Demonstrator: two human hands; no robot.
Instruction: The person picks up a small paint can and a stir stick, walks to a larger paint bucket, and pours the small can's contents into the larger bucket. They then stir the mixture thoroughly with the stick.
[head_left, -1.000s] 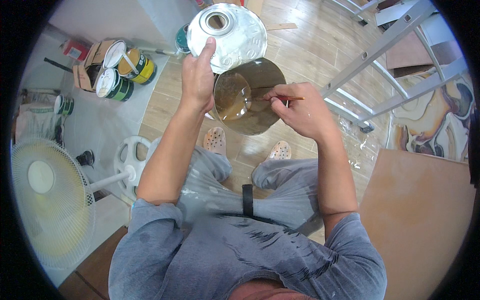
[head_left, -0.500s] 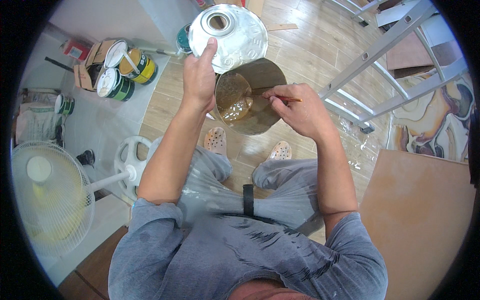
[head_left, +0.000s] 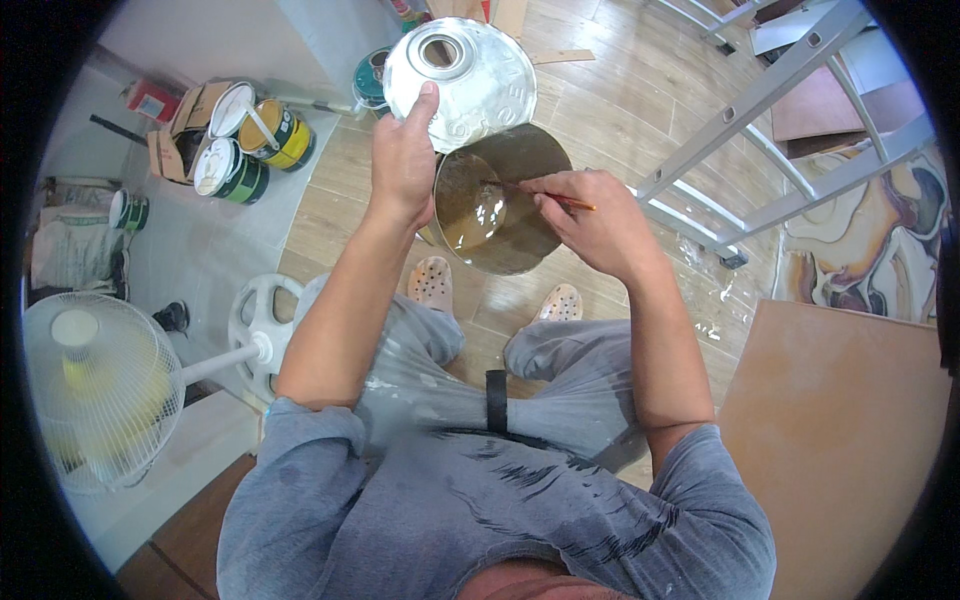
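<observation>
My left hand (head_left: pixel 403 165) is closed on a round silver metal lid (head_left: pixel 475 90), which stands raised above an open cylindrical metal can (head_left: pixel 530 230), with my thumb over the lid's face. A shiny amber-brown liquid (head_left: pixel 470 220) lies inside the can. My right hand (head_left: pixel 590 215) pinches a thin reddish-brown stick (head_left: pixel 578 202) that reaches into the can over the liquid; whether its far end is a brush I cannot make out. My feet in perforated clogs (head_left: pixel 430 280) are on the floor below the can.
Paint buckets (head_left: pixel 230 175) and a cardboard box (head_left: pixel 175 150) stand at upper left. A white fan (head_left: pixel 90 390) is at lower left. An aluminium ladder (head_left: pixel 770 100) lies along the upper right, beside a marbled panel (head_left: pixel 850 240) and a tan board (head_left: pixel 830 430) on the wood-look floor (head_left: pixel 330 240).
The lid and my left hand have shifted slightly down and right. My right hand has moved a little left with the stick. The liquid's glints differ, and the fan head looks turned.
</observation>
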